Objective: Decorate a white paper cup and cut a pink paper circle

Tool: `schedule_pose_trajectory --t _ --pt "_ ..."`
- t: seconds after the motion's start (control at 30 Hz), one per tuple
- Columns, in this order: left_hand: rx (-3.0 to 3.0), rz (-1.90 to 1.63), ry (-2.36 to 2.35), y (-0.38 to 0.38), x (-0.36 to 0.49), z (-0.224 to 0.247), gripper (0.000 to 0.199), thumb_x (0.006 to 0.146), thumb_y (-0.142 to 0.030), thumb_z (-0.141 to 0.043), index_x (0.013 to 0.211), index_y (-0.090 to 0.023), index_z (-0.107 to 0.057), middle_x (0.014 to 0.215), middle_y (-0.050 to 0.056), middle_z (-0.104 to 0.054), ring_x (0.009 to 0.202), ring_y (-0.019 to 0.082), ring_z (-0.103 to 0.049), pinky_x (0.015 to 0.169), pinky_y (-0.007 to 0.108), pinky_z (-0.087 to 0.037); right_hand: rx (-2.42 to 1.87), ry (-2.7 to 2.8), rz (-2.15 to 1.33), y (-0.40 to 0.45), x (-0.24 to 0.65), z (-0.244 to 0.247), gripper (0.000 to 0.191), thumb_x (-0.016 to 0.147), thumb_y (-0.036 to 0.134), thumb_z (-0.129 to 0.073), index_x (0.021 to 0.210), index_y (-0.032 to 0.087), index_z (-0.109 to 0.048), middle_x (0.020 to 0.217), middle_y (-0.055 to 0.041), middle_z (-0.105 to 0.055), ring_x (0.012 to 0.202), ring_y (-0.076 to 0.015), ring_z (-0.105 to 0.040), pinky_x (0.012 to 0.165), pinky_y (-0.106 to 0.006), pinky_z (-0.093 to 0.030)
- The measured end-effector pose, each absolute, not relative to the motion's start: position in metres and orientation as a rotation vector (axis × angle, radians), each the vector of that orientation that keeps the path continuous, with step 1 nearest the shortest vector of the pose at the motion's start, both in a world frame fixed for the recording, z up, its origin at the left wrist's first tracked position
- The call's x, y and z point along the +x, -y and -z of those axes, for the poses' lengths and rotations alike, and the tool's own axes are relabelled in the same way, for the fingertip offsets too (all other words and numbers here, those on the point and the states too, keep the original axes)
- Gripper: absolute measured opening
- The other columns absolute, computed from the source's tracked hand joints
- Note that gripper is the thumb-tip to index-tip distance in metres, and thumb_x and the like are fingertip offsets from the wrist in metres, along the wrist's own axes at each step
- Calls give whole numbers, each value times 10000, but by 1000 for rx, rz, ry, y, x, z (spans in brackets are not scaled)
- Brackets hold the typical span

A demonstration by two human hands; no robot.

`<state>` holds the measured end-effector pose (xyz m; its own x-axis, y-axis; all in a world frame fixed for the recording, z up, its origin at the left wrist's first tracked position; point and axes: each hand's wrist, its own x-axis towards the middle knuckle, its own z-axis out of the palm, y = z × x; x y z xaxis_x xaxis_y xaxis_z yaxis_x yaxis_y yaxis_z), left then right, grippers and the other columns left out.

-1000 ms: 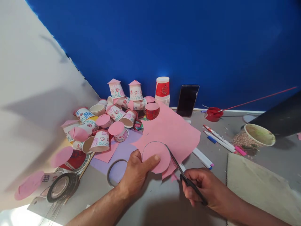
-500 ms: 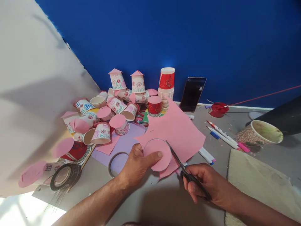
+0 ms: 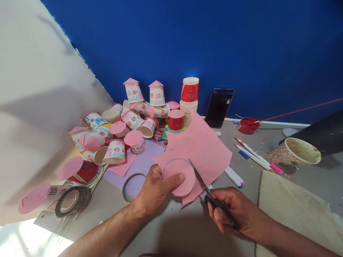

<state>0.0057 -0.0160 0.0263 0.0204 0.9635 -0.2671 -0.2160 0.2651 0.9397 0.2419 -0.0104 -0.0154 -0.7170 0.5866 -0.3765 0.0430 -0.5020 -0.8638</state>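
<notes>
A large pink paper sheet [image 3: 206, 146] with a pencilled circle [image 3: 174, 170] on it is pinched in my left hand [image 3: 158, 185], whose thumb lies on the circle. The sheet is cut along part of the circle's lower edge. My right hand [image 3: 230, 208] is wrapped round the handles of black scissors [image 3: 199, 176]. Their blades lie against the circle's right edge, close together. The fingers of my left hand under the paper are hidden.
Decorated paper cups [image 3: 115, 151] with pink tops are heaped at the left, near a tape roll [image 3: 68, 201]. A cup stack [image 3: 190, 91] and a phone [image 3: 219, 107] stand at the back. Markers [image 3: 254, 155], a patterned cup [image 3: 284, 153] and a cloth [image 3: 289, 210] lie right.
The paper's far right edge and lower tip have dipped slightly. Both hands keep their hold, and the scissors are almost still. The view has shifted very slightly.
</notes>
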Motion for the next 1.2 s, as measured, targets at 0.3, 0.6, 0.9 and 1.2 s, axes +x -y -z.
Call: schedule_pose_trajectory --t 0.3,0.6,0.9,1.2 --pt "848 -1096 -1171 16 2 -27 248 756 -326 -895 866 -133 -786 802 36 -752 735 157 -650 725 275 -544 -1019 1373 -2269 9 240 6 699 639 830 -839 676 174 -601 558 24 -566 484 -72 -433 526 -233 -381" --pt "858 -1012 -1197 12 -1 -36 235 656 -255 -916 793 -115 -785 756 48 -750 688 161 -631 680 274 -528 -1086 1394 -2262 8 242 6 725 603 852 -841 703 173 -609 578 22 -576 513 -92 -494 548 -246 -413" --pt "880 -989 -1242 13 -1 -35 260 674 -309 -897 776 -112 -759 718 47 -728 628 155 -605 636 282 -498 -1219 1515 -2178 9 245 7 686 627 829 -828 680 186 -598 531 17 -566 505 -102 -459 543 -264 -336" --pt "949 -979 -1248 13 -5 -33 270 698 -342 -902 763 -124 -757 679 46 -710 644 184 -631 623 296 -514 -1275 1592 -2145 6 244 -1 728 634 887 -770 674 184 -584 518 12 -557 516 -96 -425 549 -264 -285"
